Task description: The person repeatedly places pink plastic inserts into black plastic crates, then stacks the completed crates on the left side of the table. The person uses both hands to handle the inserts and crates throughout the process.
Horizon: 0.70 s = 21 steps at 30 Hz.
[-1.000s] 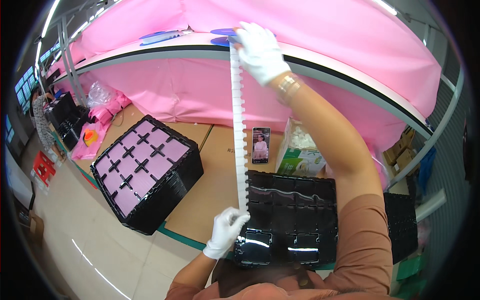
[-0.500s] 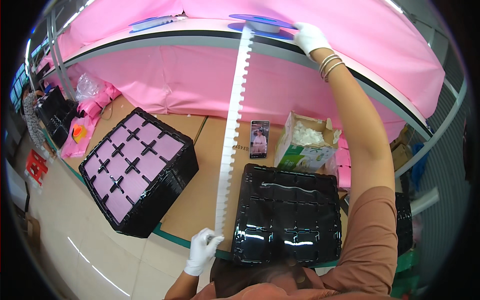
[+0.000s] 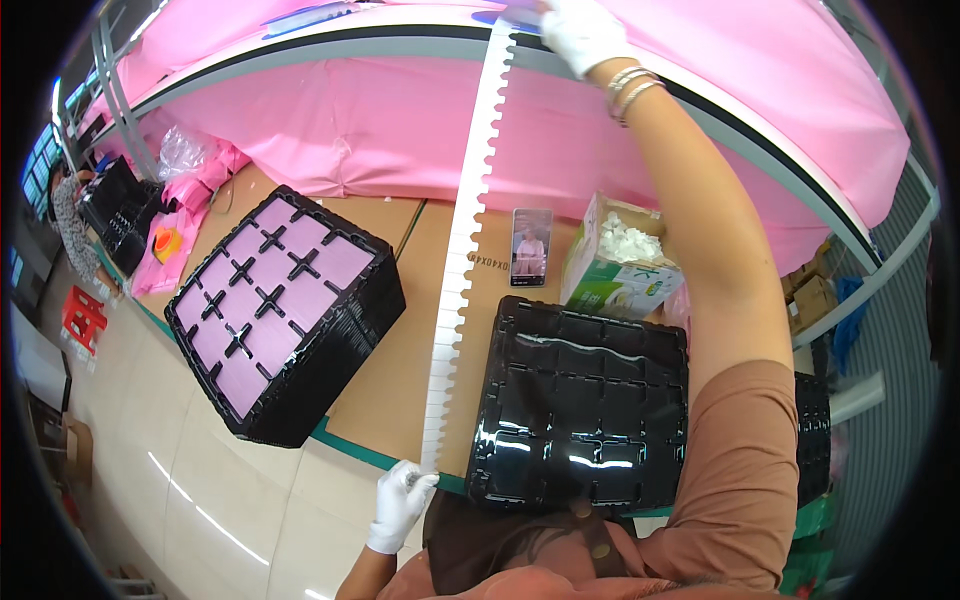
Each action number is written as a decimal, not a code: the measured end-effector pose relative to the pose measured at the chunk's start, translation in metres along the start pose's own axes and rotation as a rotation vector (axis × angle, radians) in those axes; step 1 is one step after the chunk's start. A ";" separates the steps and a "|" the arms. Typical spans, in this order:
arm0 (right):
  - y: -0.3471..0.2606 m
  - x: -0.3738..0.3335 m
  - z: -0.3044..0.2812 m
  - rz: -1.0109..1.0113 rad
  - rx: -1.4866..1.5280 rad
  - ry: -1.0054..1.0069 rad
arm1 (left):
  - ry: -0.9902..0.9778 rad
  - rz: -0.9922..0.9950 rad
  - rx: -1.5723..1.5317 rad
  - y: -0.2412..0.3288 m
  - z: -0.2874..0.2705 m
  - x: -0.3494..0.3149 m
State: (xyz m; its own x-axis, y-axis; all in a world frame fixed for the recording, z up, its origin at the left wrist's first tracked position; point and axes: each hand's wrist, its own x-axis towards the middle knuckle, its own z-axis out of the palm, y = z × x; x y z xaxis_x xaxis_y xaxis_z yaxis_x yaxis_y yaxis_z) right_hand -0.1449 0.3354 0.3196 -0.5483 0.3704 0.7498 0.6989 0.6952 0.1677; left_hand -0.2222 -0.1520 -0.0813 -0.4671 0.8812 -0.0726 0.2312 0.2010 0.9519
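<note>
A long white strip (image 3: pixel 468 220) with square notches along its right edge stretches from the shelf down to the table's front edge. Its lower end is pinched in my white-gloved left hand (image 3: pixel 402 505). At the top it meets a blue reel (image 3: pixel 488 17) on the shelf, mostly cut off by the picture's upper edge. My right hand (image 3: pixel 585 38), also white-gloved, is beside that reel; its fingers are blurred and partly out of the picture, so I cannot tell their grip. Right of the strip lies a glossy black moulded tray (image 3: pixel 590 405).
A black tray stack (image 3: pixel 285 300) with pink-lilac sheets stands at the left. Behind the near tray are a phone (image 3: pixel 531 248) and a green-white carton (image 3: pixel 622 285) holding white scraps. Pink cloth (image 3: pixel 400 130) hangs below the shelf (image 3: pixel 410 30). Another person (image 3: pixel 72 225) is far left.
My right hand has moved left over the reel, and the reel now blurs. My left hand keeps its pinch on the strip's end. The whole view has shifted slightly.
</note>
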 end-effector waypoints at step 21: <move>-0.187 -0.375 -0.015 0.761 1.613 -0.731 | -0.005 -0.009 -1.093 0.119 0.055 0.073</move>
State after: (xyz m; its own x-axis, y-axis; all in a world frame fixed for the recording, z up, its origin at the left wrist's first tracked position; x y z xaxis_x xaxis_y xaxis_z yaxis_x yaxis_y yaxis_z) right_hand -0.0627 0.0570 0.0167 -0.7354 0.6733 -0.0762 0.0618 -0.0453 -0.9971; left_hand -0.1821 -0.0399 0.0099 -0.4608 0.8839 -0.0802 -0.6564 -0.2786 0.7011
